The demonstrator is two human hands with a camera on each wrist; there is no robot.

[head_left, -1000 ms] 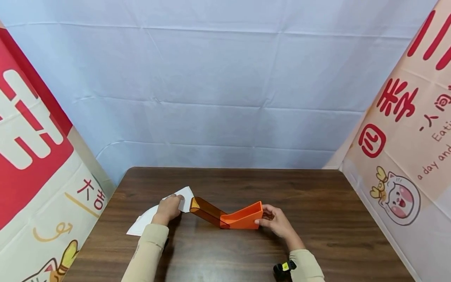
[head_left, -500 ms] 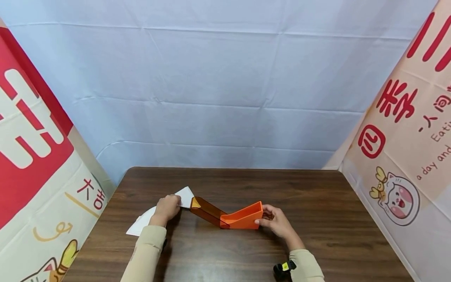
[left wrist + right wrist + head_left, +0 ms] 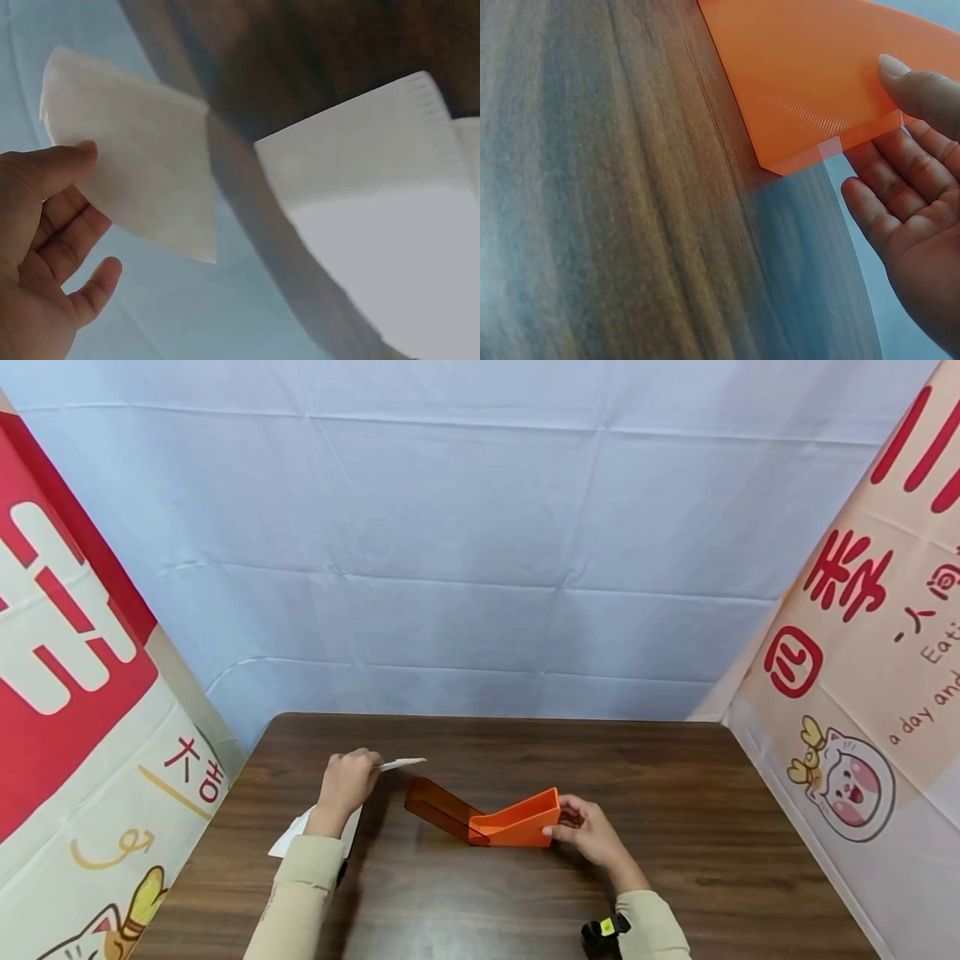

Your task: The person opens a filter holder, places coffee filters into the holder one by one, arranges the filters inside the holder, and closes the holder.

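My left hand (image 3: 347, 785) pinches a white paper coffee filter (image 3: 142, 165) between thumb and fingers. In the head view this filter (image 3: 403, 763) shows nearly edge-on, above and left of a brown see-through lid (image 3: 438, 810). More white coffee filters (image 3: 375, 202) lie on the table under my left wrist, partly hidden by it in the head view; one has a crimped edge. The lid stands swung open to the left, joined to a narrow orange box (image 3: 517, 831). My right hand (image 3: 588, 831) grips the box's right end, thumb on the near side, fingers behind.
The dark wooden table (image 3: 660, 777) carries all of this. A pale blue cloth (image 3: 465, 568) hangs behind its far edge, and printed cloths (image 3: 847, 677) hang at both sides.
My left hand has risen and shifted slightly left with the filter, which has turned from flat-facing to nearly edge-on. My right hand and the orange box have stayed in place.
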